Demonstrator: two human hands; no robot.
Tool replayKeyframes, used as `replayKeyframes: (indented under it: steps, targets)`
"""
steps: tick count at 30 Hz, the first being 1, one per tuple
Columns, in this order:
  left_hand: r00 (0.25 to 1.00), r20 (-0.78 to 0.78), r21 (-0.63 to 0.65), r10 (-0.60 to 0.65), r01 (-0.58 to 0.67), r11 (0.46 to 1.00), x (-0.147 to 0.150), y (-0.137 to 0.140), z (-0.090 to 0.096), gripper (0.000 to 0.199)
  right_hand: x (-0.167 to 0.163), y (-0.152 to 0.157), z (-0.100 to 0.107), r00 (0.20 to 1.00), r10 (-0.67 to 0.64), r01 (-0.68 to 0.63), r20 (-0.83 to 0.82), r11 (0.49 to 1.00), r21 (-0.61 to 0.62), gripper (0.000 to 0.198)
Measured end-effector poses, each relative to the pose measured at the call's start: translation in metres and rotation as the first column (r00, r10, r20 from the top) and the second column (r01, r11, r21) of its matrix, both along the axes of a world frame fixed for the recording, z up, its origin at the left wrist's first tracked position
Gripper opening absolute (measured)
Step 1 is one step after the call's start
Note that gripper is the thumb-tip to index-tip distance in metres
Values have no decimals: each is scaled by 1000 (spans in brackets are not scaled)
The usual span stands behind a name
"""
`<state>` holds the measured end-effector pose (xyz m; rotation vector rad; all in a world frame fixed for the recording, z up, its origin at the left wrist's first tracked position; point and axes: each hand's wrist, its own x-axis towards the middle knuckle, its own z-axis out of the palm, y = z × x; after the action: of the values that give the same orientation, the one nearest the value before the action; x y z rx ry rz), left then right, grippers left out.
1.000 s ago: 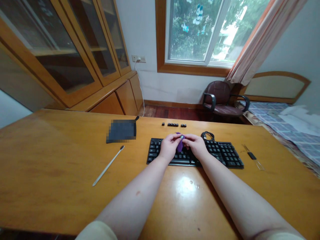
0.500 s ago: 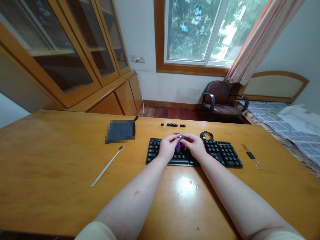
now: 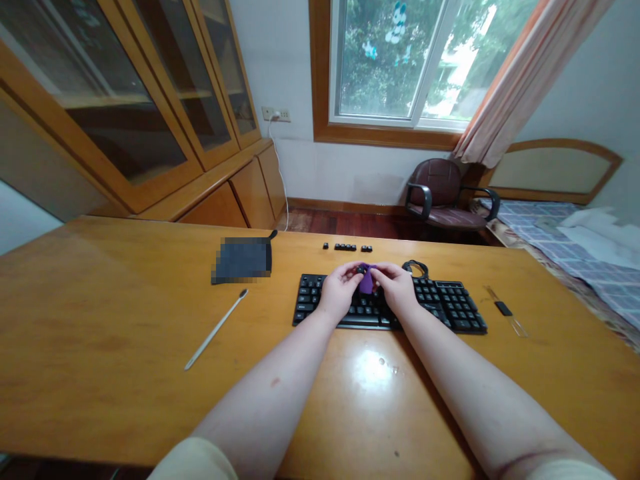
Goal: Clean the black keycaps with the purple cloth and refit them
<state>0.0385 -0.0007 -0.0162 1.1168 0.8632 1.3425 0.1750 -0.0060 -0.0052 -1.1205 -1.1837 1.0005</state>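
A purple cloth (image 3: 367, 281) hangs between my hands, above the black keyboard (image 3: 457, 307). My left hand (image 3: 341, 291) is closed, its thumb and fingertips pinching a small black piece that looks like a keycap (image 3: 360, 270) against the cloth. Closed on the cloth's other side is my right hand (image 3: 396, 287), thumb and fingers gripping the fabric. Both forearms reach over the keyboard's front edge and hide part of its keys. Beyond it, loose black keycaps (image 3: 345, 247) lie in a row of small groups.
A long-handled brush (image 3: 215, 330) lies left, below a dark pouch (image 3: 243, 260). A wire keycap puller (image 3: 504, 309) rests right of the keyboard, and a coiled cable (image 3: 416, 268) behind it. The wooden desk (image 3: 125, 347) ends before a chair (image 3: 435, 193).
The cloth has been turned between my fingers, and a broader flap of it now hangs down. The dark piece shows at my left fingertips. My hands stay over the keyboard.
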Motion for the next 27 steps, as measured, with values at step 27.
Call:
replayKeyframes:
  steps: [27]
  targets:
    - [1000,-16,-29,19,-19,999,-2,3,-6,17,3,3,-2,999,46,-46,-3,999,-29,22]
